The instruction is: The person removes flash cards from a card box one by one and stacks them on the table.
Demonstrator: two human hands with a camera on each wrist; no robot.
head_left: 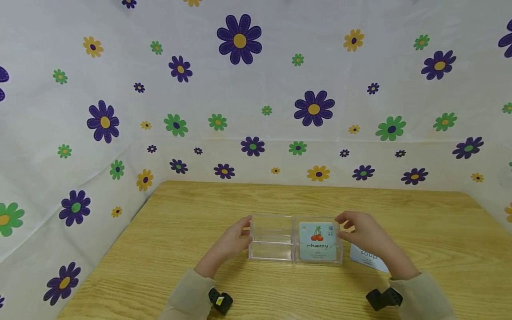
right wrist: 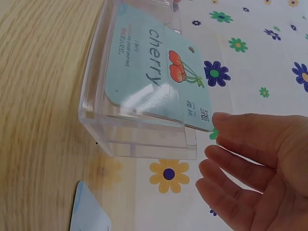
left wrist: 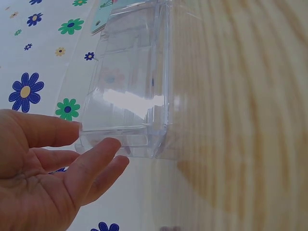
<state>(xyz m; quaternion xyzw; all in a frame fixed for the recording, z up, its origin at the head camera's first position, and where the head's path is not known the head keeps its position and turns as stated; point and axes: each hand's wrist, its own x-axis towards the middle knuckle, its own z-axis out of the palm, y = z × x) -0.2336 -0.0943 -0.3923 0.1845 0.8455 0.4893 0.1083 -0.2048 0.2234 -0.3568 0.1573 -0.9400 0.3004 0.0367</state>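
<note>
Behind everything, across the far side and both edges of the scene, hangs a white cloth [head_left: 272, 80] printed with purple, green and yellow flowers. Before it spreads your wood-grain table [head_left: 180, 209]. Your pale left sleeve [head_left: 188, 295] and right sleeve [head_left: 424, 295] reach in from the near edge. Between your hands, on the middle of the table, sits a clear holder [head_left: 272, 251] with two compartments side by side.

Your left hand [head_left: 232, 240] is at the holder's left end, its fingers apart and loosely bent, fingertips at the clear wall; you cannot tell from these views how firmly they touch. Your right hand [head_left: 360, 229] is at the right end, relaxed and partly spread, gripping nothing; one fingertip is at the far right corner of the cherry card [head_left: 317, 253], touching or just beside it. That light-blue card stands in the right compartment, leaning back, with its red cherries and lettering facing you. To the right of the holder, the pale blue soup card [head_left: 362, 260] lies on the table, partly hidden by your right hand. Smallest are the black wrist devices [head_left: 221, 302], one at each cuff.
</note>
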